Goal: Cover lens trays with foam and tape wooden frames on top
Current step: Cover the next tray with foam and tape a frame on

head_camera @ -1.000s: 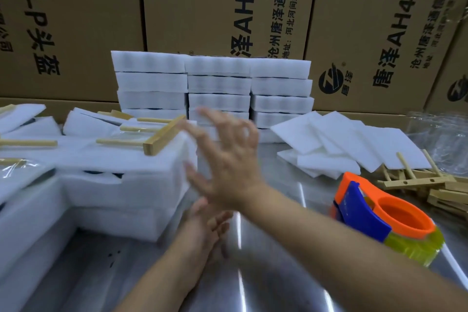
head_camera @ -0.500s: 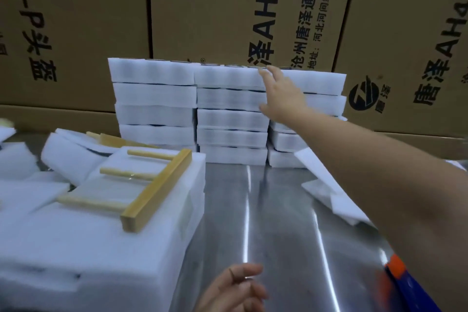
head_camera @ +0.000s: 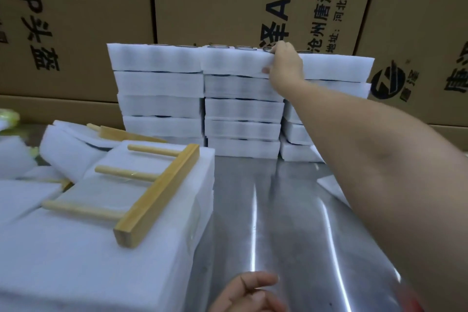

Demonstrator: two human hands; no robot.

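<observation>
Right now your right grip (head_camera: 286, 66) is at the top lens tray (head_camera: 233, 61) of the middle stack. Its fingers are curled over the upper edge and its thumb is against the front face, so it pinches that tray at its right end. That hold looks chosen to lift or slide one tray off without disturbing those beneath. The three stacks stand side by side, touching, against the cardboard boxes (head_camera: 76, 20) at the far edge of the table (head_camera: 278, 210), probably to keep the near area free for working. As for contents, dark curved rims (head_camera: 222, 46) show along the open tops of the uppermost trays and dark slivers show in the seams between trays. These are likely lenses seated in foam pockets, though they are too small to be sure. Your left grip (head_camera: 250, 291) sits low at the near edge, fingers loosely curled and holding nothing, seemingly waiting to receive the tray. At your near left a foam-covered bundle (head_camera: 101, 261) carries a wooden frame (head_camera: 157, 192) lying flat on top, with a glossy band across its rungs that looks like tape. Judging by that, this bundle is finished and the tray you are gripping is the next one to cover.
</observation>
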